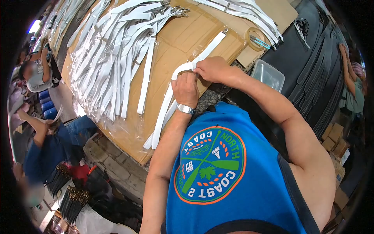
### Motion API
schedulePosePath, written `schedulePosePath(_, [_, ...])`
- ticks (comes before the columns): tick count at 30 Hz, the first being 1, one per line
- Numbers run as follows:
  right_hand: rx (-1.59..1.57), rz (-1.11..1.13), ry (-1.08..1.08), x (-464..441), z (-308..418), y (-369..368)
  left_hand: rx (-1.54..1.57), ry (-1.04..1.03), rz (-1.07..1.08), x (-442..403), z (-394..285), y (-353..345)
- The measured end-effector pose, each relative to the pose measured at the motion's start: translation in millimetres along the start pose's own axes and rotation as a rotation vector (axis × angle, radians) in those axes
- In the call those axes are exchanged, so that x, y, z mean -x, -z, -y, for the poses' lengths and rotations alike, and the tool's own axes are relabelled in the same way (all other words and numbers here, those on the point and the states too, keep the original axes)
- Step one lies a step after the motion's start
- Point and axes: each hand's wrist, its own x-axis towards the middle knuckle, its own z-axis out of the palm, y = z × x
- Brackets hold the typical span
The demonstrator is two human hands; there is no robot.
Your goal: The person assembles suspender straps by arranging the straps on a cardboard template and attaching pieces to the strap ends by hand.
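Note:
A white elastic strap with a metal clip at its far end, which looks like suspenders [210, 47], lies across the cardboard [171, 43] in front of me. My left hand [186, 89], with a metal watch on the wrist, has its fingers closed on the strap where it bends. Close beside it, my right hand [213, 70] pinches the same strap at its fingertips. What sits between the fingers there is mostly hidden. From my left hand the strap's doubled lengths [161, 121] run down toward the near edge.
A large heap of white straps [113, 58] with clips covers the left side. More white straps [249, 11] lie at the back. A tape roll [254, 39], a clear plastic container [269, 75] and black straps [315, 78] are to the right. Other people sit left and stand right.

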Motion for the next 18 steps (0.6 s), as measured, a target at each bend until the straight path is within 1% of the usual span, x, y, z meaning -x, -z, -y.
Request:
schedulePosePath(3, [-0.415,-0.041,0.067,-13,-17,-23,-0.006,0.01,0.007,0,1,0])
schedulePosePath(6, [-1.108,0.346,-0.205,-6,-13,-3,-0.006,0.027,0.007,1,3,0])
schedulePosePath(7, [-1.121,0.303,-0.205,-3,-9,0,-0.014,0.036,0.006,1,3,-1])
schedulePosePath(10, [-1.134,0.347,-0.17,-5,-12,-5,-0.002,0.051,0.021,2,4,-2])
schedulePosePath(13, [-1.024,0.199,-0.053,-11,-21,-16,0.016,0.055,0.025,2,4,-2])
schedulePosePath(16, [-0.366,-0.136,0.075,-1,-22,-11,0.025,0.07,0.026,3,5,-3])
schedulePosePath(18, [-0.325,-0.106,0.132,1,-26,-21,0.037,0.073,0.015,4,6,-5])
